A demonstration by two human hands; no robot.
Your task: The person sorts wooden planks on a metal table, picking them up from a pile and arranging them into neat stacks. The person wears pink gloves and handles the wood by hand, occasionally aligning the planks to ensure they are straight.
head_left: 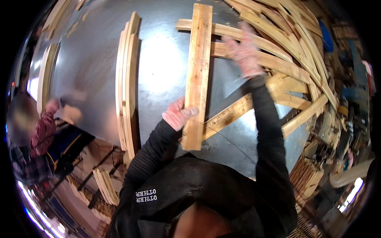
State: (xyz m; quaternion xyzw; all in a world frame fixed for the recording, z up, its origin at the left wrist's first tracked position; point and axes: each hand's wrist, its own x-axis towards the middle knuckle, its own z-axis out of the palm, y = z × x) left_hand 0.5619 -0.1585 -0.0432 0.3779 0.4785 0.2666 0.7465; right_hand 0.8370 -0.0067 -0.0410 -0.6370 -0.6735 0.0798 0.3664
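My left hand (177, 114), in a pink and white knit glove, grips a wooden board (200, 59) by its left edge near the close end, thumb over the top face. The board lies lengthwise away from me, with slats beneath or beside it. My right hand (247, 57), gloved alike and slightly blurred, is stretched out with its fingers apart over a curved slat (274, 47) and a second slat (283, 67). Whether it touches them I cannot tell. A knotty board (232, 116) slants from under the held board toward my right forearm.
A grey metal tabletop (93, 75) carries a stack of narrow boards (127, 87) left of centre. Loose slats (301, 43) heap up at the far right. At the left edge another person (41, 135) works beside more boards (47, 75). Stacked wood pieces (305, 176) stand at the lower right.
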